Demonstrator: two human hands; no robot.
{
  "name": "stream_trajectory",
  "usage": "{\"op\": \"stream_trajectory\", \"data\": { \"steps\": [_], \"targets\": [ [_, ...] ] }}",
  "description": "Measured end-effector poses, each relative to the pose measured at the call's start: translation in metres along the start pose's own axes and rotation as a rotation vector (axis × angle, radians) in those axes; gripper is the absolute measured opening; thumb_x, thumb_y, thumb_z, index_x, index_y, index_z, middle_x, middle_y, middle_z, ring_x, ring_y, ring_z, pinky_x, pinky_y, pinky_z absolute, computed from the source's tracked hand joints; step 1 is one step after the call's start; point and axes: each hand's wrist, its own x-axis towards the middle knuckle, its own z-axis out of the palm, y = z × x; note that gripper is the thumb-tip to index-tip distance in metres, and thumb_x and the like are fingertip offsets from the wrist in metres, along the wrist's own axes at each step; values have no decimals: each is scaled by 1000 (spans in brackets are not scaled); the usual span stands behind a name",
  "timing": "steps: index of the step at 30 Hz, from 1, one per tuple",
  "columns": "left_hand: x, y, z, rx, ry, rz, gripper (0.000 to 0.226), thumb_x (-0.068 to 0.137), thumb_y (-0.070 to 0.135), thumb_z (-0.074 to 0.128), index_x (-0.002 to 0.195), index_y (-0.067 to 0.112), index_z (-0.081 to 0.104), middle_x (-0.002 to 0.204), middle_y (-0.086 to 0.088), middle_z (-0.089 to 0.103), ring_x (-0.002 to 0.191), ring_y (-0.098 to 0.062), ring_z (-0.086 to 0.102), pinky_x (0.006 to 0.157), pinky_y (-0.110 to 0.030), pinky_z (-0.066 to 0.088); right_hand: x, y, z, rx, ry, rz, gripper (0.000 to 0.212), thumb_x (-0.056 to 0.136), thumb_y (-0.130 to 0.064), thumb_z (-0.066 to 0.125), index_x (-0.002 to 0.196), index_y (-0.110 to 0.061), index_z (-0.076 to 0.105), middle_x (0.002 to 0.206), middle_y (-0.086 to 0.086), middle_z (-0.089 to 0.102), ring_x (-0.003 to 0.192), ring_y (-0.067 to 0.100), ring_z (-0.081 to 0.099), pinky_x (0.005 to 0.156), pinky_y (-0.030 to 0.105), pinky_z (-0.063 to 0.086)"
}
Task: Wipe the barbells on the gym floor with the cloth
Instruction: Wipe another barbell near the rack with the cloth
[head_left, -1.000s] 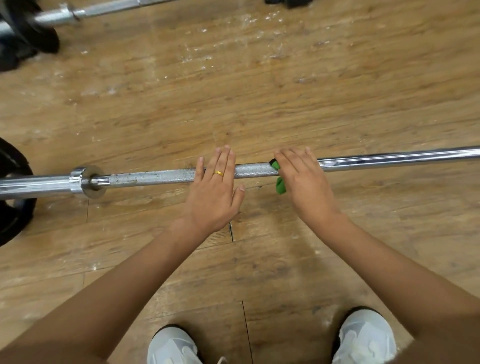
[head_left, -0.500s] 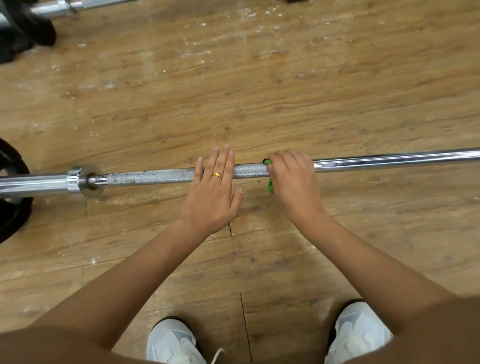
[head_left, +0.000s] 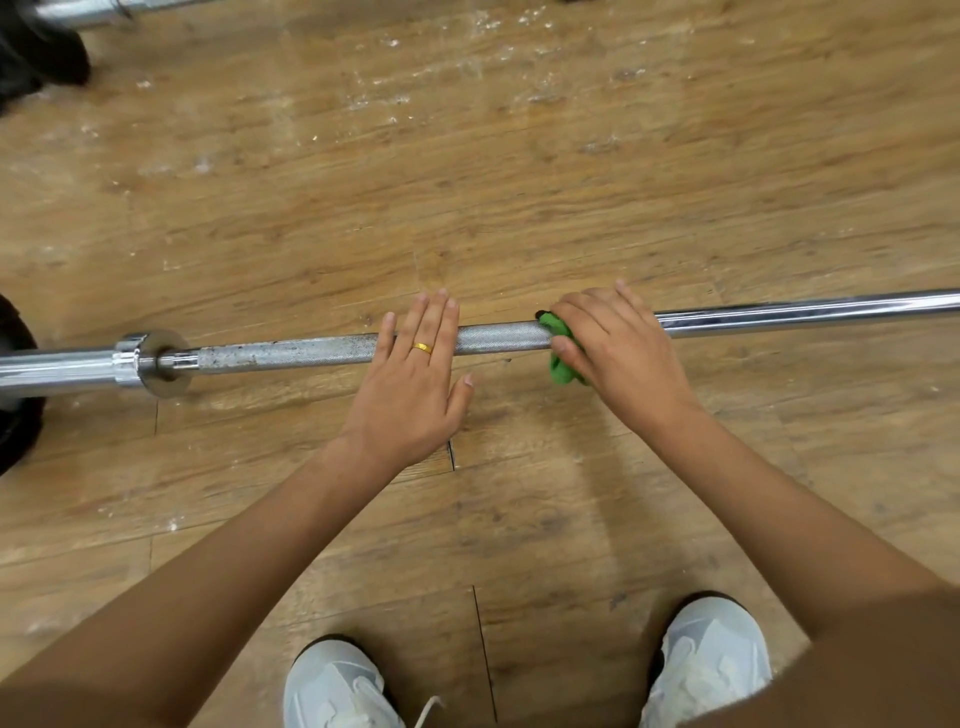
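A chrome barbell lies across the wooden floor from left to right, its knurled part spotted with rust. My left hand lies flat on the bar with straight fingers and a gold ring. To its right my right hand grips a green cloth wrapped against the bar; most of the cloth is hidden under the palm.
A black weight plate sits on the bar's left end past the collar. A second barbell with a black plate lies at the top left. My two white shoes stand near the bottom edge. White specks dot the floor behind.
My right hand with the cloth slid left along the bar, then back to the right, widening the gap to my left hand. My left hand has stayed put.
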Motion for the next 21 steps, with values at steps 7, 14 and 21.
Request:
{"op": "stream_trajectory", "data": {
  "steps": [7, 14, 21],
  "targets": [
    [1, 6, 0, 6, 9, -34, 75, 100, 47, 29, 160, 3, 13, 168, -12, 10, 156, -26, 4, 124, -47, -2, 19, -37, 22, 34, 90, 63, 29, 103, -24, 47, 110, -7, 69, 109, 8, 71, 103, 26, 65, 113, 43, 36],
    [-3, 12, 1, -48, 19, -59, 74, 100, 46, 26, 160, 4, 14, 168, -11, 14, 155, -26, 12, 124, -47, -2, 1, -16, 6, 33, 151, 211, 29, 103, -20, 46, 105, -2, 69, 103, 12, 70, 99, 31, 63, 114, 45, 35],
    [-14, 15, -1, -33, -2, -47, 75, 100, 46, 22, 159, 3, 14, 167, -12, 15, 154, -27, 14, 125, -49, 2, -8, -19, 6, 60, 86, 95, 38, 108, -29, 36, 114, -6, 66, 112, 9, 68, 106, 32, 61, 97, 43, 44]
  ]
}}
